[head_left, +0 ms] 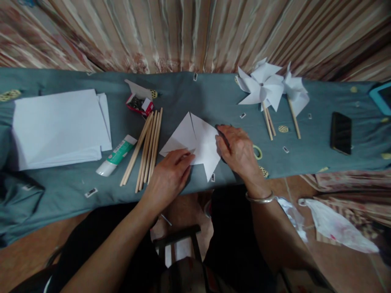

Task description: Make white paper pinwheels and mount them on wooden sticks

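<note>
Both hands rest on a cut white sheet (206, 142) that lies on the cloth-covered table (210, 93), one hand at either side of it and the two apart from each other. The left hand (171, 173) lies over the sheet's lower left part, thumb and fingers brought near each other by a raised flap; whether they pinch it cannot be told. The right hand (240, 148) touches the sheet's right edge with curled fingers, a small gap showing between thumb and forefinger; whether it grips paper cannot be told either. A bracelet (261, 199) circles the right wrist. Slits run into the sheet from its edges, and one pointed corner reaches down toward the near side.

Just left of the sheet lie several wooden sticks (148, 151), with an open red box (139, 103) of small metal pieces beyond them. Farther left of the sheet come a green and white tube (116, 156) and a stack of white paper (58, 130). Beyond the sheet to its right lie white paper pinwheels (262, 84) on sticks, partly overlapping. A pale green ring (258, 152) sits to the sheet's right, close to the right hand, and a dark phone (341, 133) lies well apart on that same side.
</note>
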Demonstrator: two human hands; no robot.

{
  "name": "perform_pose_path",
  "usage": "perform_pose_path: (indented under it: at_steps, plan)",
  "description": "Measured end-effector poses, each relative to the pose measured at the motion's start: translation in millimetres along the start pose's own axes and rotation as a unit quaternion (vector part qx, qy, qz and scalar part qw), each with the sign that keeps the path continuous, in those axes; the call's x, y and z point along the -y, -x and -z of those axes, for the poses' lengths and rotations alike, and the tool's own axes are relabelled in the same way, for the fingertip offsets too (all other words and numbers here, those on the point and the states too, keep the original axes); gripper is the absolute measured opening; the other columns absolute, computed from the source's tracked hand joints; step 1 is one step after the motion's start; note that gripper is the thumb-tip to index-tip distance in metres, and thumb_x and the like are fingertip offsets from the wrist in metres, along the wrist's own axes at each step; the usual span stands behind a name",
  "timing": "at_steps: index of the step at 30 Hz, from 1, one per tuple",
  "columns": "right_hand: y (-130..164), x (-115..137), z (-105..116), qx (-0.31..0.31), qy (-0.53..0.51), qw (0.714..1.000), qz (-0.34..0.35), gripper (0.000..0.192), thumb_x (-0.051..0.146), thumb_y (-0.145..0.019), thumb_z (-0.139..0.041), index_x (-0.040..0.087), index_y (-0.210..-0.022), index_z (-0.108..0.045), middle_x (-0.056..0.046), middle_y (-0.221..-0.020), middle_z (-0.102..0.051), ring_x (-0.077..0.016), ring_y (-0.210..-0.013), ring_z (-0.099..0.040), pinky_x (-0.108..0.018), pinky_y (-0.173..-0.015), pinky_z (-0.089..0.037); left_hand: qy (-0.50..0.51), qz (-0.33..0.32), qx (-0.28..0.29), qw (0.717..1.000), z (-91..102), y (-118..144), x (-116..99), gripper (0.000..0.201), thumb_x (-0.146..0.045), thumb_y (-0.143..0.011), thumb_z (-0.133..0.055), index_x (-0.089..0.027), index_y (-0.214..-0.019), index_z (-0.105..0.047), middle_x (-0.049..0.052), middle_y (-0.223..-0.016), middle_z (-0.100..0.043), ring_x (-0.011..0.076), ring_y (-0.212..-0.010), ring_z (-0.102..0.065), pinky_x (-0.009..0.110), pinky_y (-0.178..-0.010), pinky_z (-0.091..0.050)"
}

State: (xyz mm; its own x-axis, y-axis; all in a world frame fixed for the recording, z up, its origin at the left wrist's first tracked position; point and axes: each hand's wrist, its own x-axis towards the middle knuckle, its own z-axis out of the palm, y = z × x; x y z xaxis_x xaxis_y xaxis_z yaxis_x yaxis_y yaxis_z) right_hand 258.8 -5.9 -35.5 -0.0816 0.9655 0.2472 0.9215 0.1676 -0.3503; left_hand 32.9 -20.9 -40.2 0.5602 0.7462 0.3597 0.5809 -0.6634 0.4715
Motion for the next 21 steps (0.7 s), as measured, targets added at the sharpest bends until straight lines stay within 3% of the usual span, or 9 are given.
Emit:
perform_pose_path:
  at_steps: [5, 10, 15, 21]
  plan:
    - [11, 2, 11, -0.010, -0.013, 0.999, -0.034, 0.040, 0.035, -0.093, -0.050, 0.011, -0.121, -0.066, -0.015, -0.107, -0.074, -0.0279, -0.098, -0.068, -0.044, -0.092, -0.052, -0.014, 0.003, -0.012, 1.000, 3.8, 0, 4, 0.030, -0.004, -0.086, -0.051, -0.015, -0.110, -0.064, 0.011, -0.114, -0.065, 0.0246, -0.106, -0.060, 0.044, -0.091, -0.055]
    - [24, 3, 20, 0.002, -0.062, 0.992, -0.106, 0.035, 0.034, -0.088, -0.058, 0.016, -0.116, -0.068, -0.005, -0.082, -0.075, -0.0203, -0.072, -0.070, -0.035, -0.072, -0.055, -0.033, 0.009, -0.017, 0.999, 8.5, 0, 3, 0.038, 0.001, -0.082, -0.050, -0.015, -0.115, -0.062, 0.012, -0.120, -0.062, 0.0262, -0.111, -0.056, 0.044, -0.095, -0.051]
    - [34, 6, 29, 0.023, -0.069, 0.986, -0.148, 0.032, 0.032, -0.085, -0.060, 0.018, -0.112, -0.070, -0.004, -0.081, -0.076, -0.0192, -0.072, -0.070, -0.033, -0.071, -0.053, -0.032, -0.045, -0.036, 0.998, 5.4, 4, -15, 0.022, -0.011, -0.088, -0.056, -0.013, -0.109, -0.063, 0.012, -0.111, -0.065, 0.0258, -0.101, -0.058, 0.042, -0.085, -0.050]
    - [43, 8, 35, 0.048, -0.067, 0.982, -0.172, 0.028, 0.034, -0.085, -0.060, 0.019, -0.104, -0.072, -0.004, -0.076, -0.075, -0.0191, -0.066, -0.070, -0.032, -0.066, -0.052, -0.061, -0.086, 0.018, 0.994, -6.6, 6, -32, 0.015, -0.021, -0.089, -0.061, -0.013, -0.101, -0.066, 0.010, -0.100, -0.068, 0.0235, -0.090, -0.059, 0.037, -0.075, -0.046]
